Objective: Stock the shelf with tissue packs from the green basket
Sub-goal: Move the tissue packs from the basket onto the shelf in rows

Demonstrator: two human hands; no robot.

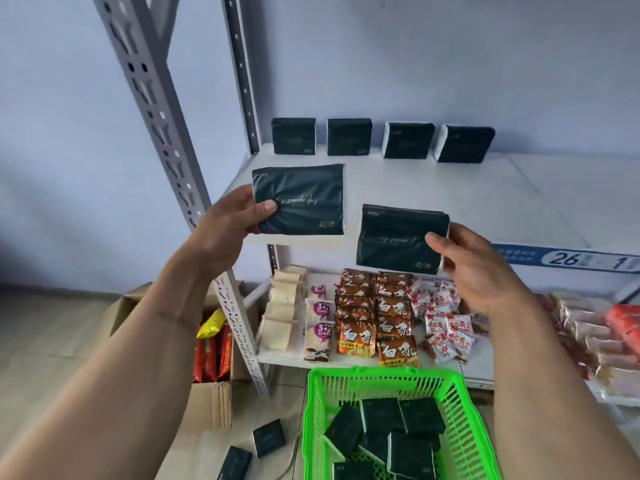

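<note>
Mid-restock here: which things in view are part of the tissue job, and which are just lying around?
Part of the job:
left hand holding a tissue pack
right hand holding another pack
green basket
four shelved packs
white shelf

Lying about:
noodle packets
cardboard box
two floor packs

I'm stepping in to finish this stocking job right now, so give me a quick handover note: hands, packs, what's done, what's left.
Left hand: holds one dark tissue pack over the shelf.
Right hand: holds another pack at the shelf's front edge.
Done: four packs stand in a row along the shelf's back.
Left: place both held packs, then empty the green basket, which has several more. Two packs lie on the floor beside it.
</note>
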